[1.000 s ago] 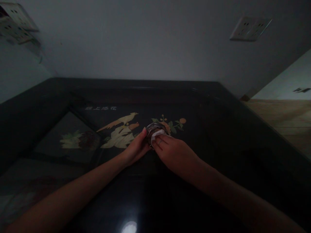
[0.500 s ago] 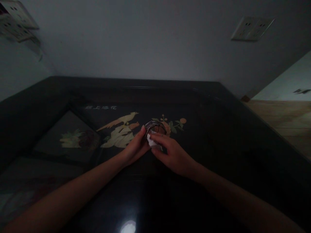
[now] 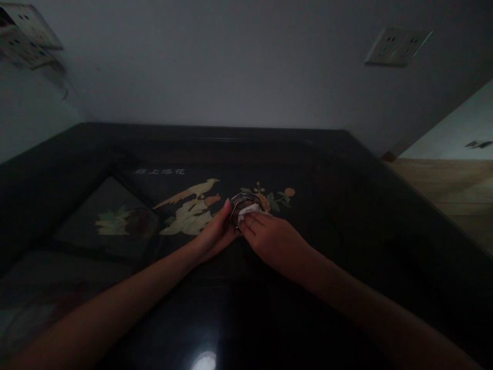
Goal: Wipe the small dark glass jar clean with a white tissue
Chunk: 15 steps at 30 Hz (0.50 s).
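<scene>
Near the middle of the dark tabletop, my left hand (image 3: 219, 226) is closed around the left side of a small round glass dish (image 3: 245, 196) with a shiny rim. Its thumb lies by the rim, while the other fingers are partly hidden beneath the dish. My right hand (image 3: 275, 240) pinches a crumpled white tissue (image 3: 248, 208) and presses it into the dish's opening. Tissue and fingers cover much of the dish's inside. A ring shows on one finger of the right hand.
The glossy black table (image 3: 308, 318) carries a bird picture (image 3: 192, 205), flowers (image 3: 283, 198) and characters. Behind it rises a pale wall with a double socket (image 3: 398, 47) at right and more sockets (image 3: 29, 36) at left. Wooden floor (image 3: 454, 180) lies beyond the right edge.
My right hand has turned and moved slightly up and right, carrying the tissue from the dish's near left edge further into its opening. My left hand keeps its hold in nearly the same place.
</scene>
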Motion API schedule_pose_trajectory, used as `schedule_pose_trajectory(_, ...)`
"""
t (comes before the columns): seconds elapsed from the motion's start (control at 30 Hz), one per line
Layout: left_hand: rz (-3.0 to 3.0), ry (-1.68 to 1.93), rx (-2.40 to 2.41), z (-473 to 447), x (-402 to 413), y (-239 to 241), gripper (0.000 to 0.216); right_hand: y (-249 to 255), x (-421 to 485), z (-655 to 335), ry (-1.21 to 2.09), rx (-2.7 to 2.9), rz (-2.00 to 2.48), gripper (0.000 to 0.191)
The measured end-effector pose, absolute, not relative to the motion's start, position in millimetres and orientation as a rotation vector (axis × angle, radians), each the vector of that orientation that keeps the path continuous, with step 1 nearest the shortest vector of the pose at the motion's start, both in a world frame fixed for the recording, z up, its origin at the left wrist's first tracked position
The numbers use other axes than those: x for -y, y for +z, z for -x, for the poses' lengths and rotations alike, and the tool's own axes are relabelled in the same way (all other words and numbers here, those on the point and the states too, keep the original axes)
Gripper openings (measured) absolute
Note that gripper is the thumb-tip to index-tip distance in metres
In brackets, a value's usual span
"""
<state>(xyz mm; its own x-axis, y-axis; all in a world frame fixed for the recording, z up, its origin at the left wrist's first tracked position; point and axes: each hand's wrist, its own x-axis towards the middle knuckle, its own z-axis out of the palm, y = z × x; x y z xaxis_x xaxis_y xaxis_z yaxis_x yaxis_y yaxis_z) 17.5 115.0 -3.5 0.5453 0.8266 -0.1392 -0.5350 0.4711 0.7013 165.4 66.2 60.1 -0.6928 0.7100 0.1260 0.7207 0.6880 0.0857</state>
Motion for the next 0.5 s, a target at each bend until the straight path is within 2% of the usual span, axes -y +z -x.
schedule_pose_trajectory(0.1,-0.67,0.855,-0.501,-16,-113,1,0.041,59,-66,-165,-0.159,2.778,1.189,0.027)
schedule_pose_trajectory(0.23,-0.702,0.843,-0.468,-17,-111,4,0.047,57,-65,-167,0.228,2.605,1.154,0.035)
schedule_pose_trajectory(0.37,-0.716,0.876,-0.461,-15,-111,0,0.048,49,-64,-163,0.629,2.133,1.159,0.038)
schedule_pose_trajectory(0.5,-0.703,0.898,-0.483,-14,-112,0,0.049,41,-63,-157,0.797,1.857,1.166,0.034)
